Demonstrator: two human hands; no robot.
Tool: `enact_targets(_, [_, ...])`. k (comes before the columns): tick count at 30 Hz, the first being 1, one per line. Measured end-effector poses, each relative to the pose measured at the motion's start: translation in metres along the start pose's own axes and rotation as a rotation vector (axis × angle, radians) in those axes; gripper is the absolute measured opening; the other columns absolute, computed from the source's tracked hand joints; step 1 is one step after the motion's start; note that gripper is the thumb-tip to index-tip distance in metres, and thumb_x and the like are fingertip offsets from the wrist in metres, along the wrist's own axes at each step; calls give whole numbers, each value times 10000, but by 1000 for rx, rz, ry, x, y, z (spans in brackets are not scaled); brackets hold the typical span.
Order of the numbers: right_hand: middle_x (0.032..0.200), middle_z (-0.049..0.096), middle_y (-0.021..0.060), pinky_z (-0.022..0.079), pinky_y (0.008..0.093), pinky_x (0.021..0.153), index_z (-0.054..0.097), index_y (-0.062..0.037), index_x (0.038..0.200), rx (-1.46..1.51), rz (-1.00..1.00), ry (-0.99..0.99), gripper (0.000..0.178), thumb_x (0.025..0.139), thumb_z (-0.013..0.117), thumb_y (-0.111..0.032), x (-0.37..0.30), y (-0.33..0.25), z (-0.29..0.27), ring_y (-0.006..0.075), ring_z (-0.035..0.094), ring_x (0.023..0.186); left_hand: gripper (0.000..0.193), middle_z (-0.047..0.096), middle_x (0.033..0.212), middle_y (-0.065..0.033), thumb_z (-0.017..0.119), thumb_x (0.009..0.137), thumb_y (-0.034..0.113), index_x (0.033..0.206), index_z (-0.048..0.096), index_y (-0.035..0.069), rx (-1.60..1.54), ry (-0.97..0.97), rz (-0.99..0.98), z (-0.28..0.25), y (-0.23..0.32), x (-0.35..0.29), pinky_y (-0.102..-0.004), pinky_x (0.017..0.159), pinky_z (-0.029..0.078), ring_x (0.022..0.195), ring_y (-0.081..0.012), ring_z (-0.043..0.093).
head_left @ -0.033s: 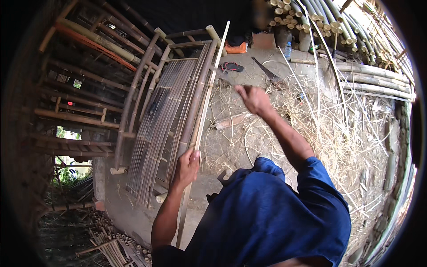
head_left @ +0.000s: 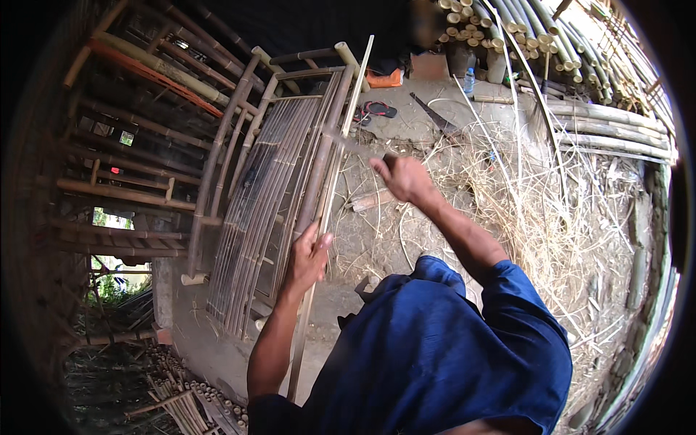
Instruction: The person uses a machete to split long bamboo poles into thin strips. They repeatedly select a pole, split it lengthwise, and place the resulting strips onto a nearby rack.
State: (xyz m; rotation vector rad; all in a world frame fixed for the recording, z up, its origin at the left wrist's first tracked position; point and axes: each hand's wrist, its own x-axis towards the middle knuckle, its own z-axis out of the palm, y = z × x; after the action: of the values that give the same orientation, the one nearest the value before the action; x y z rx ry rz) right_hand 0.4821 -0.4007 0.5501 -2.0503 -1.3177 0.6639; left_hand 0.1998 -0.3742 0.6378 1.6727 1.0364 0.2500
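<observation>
A long, pale bamboo strip (head_left: 351, 119) leans along the right edge of a bamboo bench frame (head_left: 319, 170) with a slatted seat. My left hand (head_left: 307, 262) is at the strip's lower half, beside the frame's rail; its thumb and fingers are spread apart, the palm against the strip. My right hand (head_left: 407, 178) is closed round the dark handle of a knife (head_left: 349, 145). The blade, smeared by motion, points left toward the strip and rail. Whether it touches them I cannot tell.
A handsaw (head_left: 433, 114), flip-flops (head_left: 378, 109) and a water bottle (head_left: 469, 81) are on the floor ahead. Bamboo shavings (head_left: 500, 196) cover the floor to the right. Bamboo poles (head_left: 536, 29) are stacked at the far right. More bamboo frames (head_left: 130, 185) stand at the left.
My left hand has loosened from its grip on the strip, its fingers spreading. My right hand has come slightly nearer and left with the knife.
</observation>
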Motion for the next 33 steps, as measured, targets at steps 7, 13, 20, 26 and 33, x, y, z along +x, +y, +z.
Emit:
enact_targets(7, [796, 662, 251, 511, 537, 660, 604, 1, 910, 121, -326, 35, 605, 966, 477, -588, -57, -52, 52, 461, 645, 729, 989, 560, 681, 40, 797, 852, 407, 1524, 250, -69, -212, 32, 71, 8, 21, 72, -185, 365, 341, 451, -18, 438])
enact_targets(13, [722, 686, 194, 557, 490, 633, 671, -42, 935, -8, 15, 69, 733, 990, 302, -673, 14, -18, 16, 374, 700, 691, 758, 518, 580, 37, 640, 936, 101, 1507, 200, -134, -206, -85, 98, 9, 28, 38, -205, 358, 375, 399, -20, 411])
enact_targets(20, [648, 636, 145, 520, 452, 513, 662, -67, 917, -189, -355, 173, 686, 987, 345, -670, 12, -11, 15, 269, 661, 597, 713, 487, 572, 51, 564, 930, 10, 1529, 193, -100, -261, -89, 57, 7, 14, -4, -219, 395, 380, 414, -23, 404])
enact_targets(26, [683, 661, 194, 537, 467, 581, 675, -36, 954, -158, -66, 147, 750, 980, 316, -694, 45, 25, -4, 359, 672, 618, 720, 461, 600, 70, 571, 938, 0, 1549, 194, -58, -293, -142, -20, 0, 1, -46, -213, 426, 340, 461, -19, 421])
enact_targets(33, [740, 657, 256, 516, 508, 658, 644, -10, 842, -185, -127, 318, 662, 987, 418, -615, 67, 47, -50, 441, 664, 731, 720, 508, 681, 58, 572, 933, -5, 1545, 199, -71, -252, -236, 65, -15, 4, -92, -200, 503, 362, 571, -17, 446])
